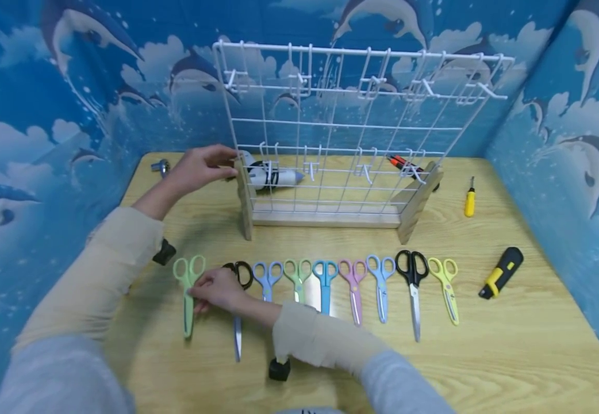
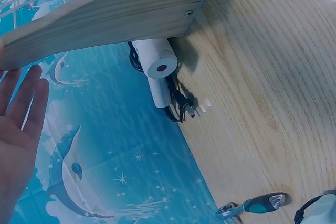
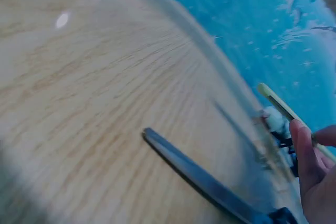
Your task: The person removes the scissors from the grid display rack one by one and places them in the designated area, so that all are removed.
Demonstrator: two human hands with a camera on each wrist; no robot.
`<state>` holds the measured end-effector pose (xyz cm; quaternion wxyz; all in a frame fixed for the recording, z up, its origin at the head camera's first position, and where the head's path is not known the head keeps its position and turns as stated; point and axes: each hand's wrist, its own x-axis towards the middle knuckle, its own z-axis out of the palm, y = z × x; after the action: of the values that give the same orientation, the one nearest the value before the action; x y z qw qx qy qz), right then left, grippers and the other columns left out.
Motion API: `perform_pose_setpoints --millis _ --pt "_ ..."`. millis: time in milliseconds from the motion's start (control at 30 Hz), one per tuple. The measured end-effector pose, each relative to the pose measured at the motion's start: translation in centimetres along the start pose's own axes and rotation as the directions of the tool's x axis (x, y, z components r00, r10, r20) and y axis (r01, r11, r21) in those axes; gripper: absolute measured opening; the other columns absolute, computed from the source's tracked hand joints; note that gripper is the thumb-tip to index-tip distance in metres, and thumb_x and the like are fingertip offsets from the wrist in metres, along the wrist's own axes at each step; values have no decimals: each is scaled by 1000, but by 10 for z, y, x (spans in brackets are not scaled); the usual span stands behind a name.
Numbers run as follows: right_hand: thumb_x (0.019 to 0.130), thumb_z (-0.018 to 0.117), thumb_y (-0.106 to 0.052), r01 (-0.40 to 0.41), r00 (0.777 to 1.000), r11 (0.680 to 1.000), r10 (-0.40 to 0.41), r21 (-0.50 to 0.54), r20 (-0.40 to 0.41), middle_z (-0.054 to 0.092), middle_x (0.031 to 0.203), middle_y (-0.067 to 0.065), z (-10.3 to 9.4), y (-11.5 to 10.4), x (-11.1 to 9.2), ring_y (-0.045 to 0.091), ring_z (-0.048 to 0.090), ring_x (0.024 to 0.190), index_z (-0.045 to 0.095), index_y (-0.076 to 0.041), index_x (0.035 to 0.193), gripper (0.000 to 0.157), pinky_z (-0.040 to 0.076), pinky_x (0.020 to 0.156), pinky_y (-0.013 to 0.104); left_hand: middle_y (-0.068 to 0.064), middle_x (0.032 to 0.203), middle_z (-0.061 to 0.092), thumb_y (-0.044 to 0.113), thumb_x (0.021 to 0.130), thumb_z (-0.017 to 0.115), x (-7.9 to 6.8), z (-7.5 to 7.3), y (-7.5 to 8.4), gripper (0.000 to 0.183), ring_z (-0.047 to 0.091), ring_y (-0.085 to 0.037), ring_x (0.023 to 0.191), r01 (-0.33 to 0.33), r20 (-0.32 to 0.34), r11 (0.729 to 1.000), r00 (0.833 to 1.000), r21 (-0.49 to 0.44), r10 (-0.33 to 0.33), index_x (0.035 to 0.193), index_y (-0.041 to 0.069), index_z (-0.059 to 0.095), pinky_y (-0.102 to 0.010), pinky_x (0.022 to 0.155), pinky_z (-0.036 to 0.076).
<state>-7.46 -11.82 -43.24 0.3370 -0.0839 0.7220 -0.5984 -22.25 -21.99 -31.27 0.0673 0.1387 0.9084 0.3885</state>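
Note:
My left hand (image 1: 196,169) touches the left wooden upright (image 1: 245,201) of a white wire rack (image 1: 346,123) with hooks. Its fingers (image 2: 37,100) look extended beside the wood in the left wrist view. My right hand (image 1: 222,290) pinches a pair of light green scissors (image 1: 188,313) between thumb and fingers, the rings pointing away from me. In the right wrist view, those scissors (image 3: 275,98) are raised above the table. Below my right hand lie black-handled scissors (image 1: 237,342), their handle partly covered by it; their metal blade (image 3: 194,171) crosses the right wrist view.
Several scissors lie in a row to the right, including pink scissors (image 1: 353,284) and yellow scissors (image 1: 446,287). A utility knife (image 1: 502,271) and a yellow screwdriver (image 1: 469,201) lie farther right. Behind the rack are a corded white tool (image 1: 276,177) and red-and-black pliers (image 1: 400,163).

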Motion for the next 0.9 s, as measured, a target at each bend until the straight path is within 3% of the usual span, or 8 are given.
perform_pose_setpoints --millis 200,433,900 --pt "73 64 -7 -61 996 998 59 -34 -64 57 50 6 14 4 6 14 55 40 60 -3 71 6 51 43 25 -3 117 51 39 75 59 0 0 1 52 49 -17 104 8 -4 1000 1000 9 -8 121 17 46 -34 83 46" --pt "73 63 -5 -88 990 992 77 -94 -115 55 45 7 18 5 9 14 54 37 58 -2 63 12 49 40 23 -1 116 50 40 75 58 -1 -3 2 52 48 -16 105 1 0 1000 1000 -5 -1 121 19 46 -33 83 46" --pt "74 61 -4 -145 985 956 116 -257 -126 54 43 6 18 3 10 14 54 35 56 -3 55 19 48 37 21 -2 116 51 38 76 59 -3 -2 3 51 47 -18 107 -1 16 999 1000 -39 2 121 18 46 -34 85 45"
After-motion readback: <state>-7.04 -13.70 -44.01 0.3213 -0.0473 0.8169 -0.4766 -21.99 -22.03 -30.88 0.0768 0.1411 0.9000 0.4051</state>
